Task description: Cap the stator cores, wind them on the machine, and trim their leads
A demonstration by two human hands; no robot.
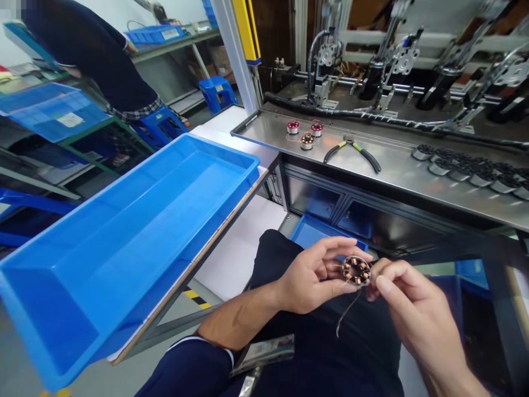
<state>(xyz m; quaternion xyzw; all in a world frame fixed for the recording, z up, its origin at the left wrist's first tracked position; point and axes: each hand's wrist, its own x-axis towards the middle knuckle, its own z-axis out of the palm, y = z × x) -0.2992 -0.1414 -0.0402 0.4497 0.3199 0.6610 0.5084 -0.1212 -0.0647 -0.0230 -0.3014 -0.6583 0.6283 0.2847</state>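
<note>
My left hand grips a round motor stator between thumb and fingers, above my lap. Copper windings show around the inside of its ring, and a thin wire tail hangs below it. At the stator's right edge the fingers of my right hand are pinched together; what lies between them is too small to make out. Beyond my hands, pliers with green and black handles lie on the metal bench. To their left sit a copper-wound stator and two red-topped ones.
A large blue tray rests on the white table at left. Several dark-topped metal rings are grouped on the bench at right, below machine fixtures. Another blue tray lies under the bench. A co-worker sits at back left.
</note>
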